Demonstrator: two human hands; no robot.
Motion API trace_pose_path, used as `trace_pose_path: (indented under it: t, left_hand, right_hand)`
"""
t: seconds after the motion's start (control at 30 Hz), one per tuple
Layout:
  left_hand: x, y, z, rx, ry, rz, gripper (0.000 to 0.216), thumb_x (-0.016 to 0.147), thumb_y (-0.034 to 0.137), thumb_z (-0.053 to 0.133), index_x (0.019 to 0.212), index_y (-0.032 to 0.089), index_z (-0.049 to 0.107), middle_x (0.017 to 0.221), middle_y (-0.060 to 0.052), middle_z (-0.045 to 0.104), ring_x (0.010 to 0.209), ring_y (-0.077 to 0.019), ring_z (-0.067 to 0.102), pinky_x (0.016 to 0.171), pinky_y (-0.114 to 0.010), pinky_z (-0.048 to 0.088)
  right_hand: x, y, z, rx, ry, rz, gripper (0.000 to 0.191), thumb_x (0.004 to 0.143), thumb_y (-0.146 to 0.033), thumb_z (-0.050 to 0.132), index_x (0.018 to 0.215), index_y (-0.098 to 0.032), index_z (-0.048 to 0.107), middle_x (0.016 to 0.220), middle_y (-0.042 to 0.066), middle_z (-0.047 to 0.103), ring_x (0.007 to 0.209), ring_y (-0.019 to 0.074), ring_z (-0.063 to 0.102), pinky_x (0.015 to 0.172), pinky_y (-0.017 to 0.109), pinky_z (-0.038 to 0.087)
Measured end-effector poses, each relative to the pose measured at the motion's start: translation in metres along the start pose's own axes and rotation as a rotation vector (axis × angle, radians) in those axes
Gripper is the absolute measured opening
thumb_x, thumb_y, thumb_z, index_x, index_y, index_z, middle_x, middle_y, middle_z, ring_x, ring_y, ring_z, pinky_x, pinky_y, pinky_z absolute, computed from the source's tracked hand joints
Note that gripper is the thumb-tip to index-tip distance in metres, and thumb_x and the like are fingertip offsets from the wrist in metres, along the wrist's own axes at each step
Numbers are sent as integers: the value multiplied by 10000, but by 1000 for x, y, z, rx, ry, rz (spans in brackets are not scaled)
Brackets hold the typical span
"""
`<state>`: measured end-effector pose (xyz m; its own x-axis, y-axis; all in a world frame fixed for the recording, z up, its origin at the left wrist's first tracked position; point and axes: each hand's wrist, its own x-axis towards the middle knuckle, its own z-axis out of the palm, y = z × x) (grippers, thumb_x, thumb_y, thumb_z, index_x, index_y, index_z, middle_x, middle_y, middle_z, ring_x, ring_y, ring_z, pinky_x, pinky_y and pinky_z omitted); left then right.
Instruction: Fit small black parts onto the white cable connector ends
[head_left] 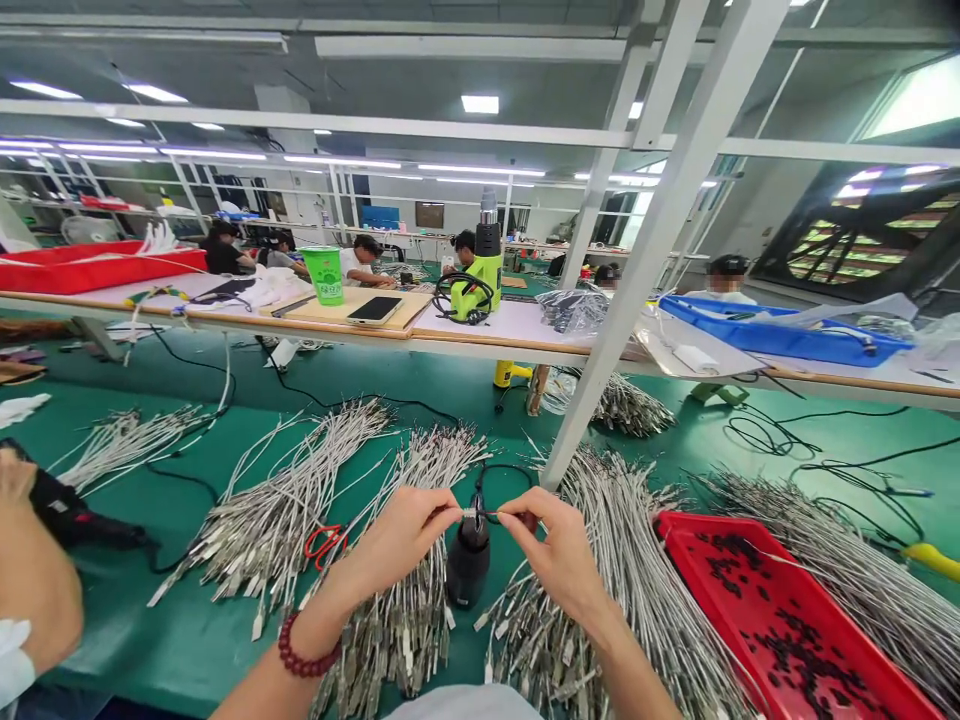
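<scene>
My left hand (pixel 409 540) and my right hand (pixel 551 545) are both closed in a pinch on the two ends of a short grey cable (pixel 474 514), held level between them. The cable hangs just above the nozzle of a black heat gun (pixel 468 560) that stands upright on the green table (pixel 187 600). A red bead bracelet sits on my left wrist. Bundles of grey cables with metal plugs (pixel 300 500) lie fanned out under and around both hands. Red-handled scissors (pixel 324 542) lie on the cables left of my left hand.
A red tray (pixel 780 620) with small black pieces lies at the right. A slanted white post (pixel 645 260) rises behind my hands. The shelf above holds a yellow-green heat gun (pixel 480 270), a phone (pixel 375 309), a green cup (pixel 324 275) and a blue tray (pixel 780 335). Another person's arm (pixel 30 570) is at the left edge.
</scene>
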<state>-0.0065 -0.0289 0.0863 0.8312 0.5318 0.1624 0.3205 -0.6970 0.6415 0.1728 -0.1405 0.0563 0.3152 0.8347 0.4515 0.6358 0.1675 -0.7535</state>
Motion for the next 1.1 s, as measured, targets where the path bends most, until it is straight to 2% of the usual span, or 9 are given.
trace_pose_path:
  t: [0.23, 0.5, 0.77, 1.1]
  left_hand:
    - [6, -18, 6, -8, -51, 26, 347, 942, 341, 389, 683, 170, 544, 551, 58, 376, 546, -113, 332, 528, -227, 200]
    - [11, -38, 13, 10, -91, -6, 367, 942, 382, 380, 671, 179, 521, 532, 63, 357, 533, -111, 334, 521, -230, 206]
    - [17, -41, 21, -18, -65, 9, 318, 916, 338, 431, 661, 178, 533, 528, 59, 393, 535, -110, 357, 517, -217, 218]
    - [18, -45, 27, -51, -19, -14, 246, 864, 321, 503, 694, 175, 604, 546, 46, 477, 545, -116, 409, 521, -204, 263]
  right_hand:
    - [-3, 11, 12, -43, 15, 78, 204, 845, -331, 595, 713, -203, 684, 629, 5, 571, 561, 147, 483, 545, 262, 366]
    - [-6, 21, 23, -109, -54, 105, 207, 895, -295, 530, 756, -197, 649, 668, 5, 550, 583, 143, 464, 546, 254, 334]
    - [-7, 37, 29, -153, -10, 125, 161, 861, -267, 577, 745, -201, 665, 653, -1, 564, 576, 142, 485, 542, 250, 343]
    - [-6, 42, 32, -141, -5, 134, 117, 833, -231, 606, 744, -193, 671, 663, 0, 582, 572, 134, 497, 542, 243, 365]
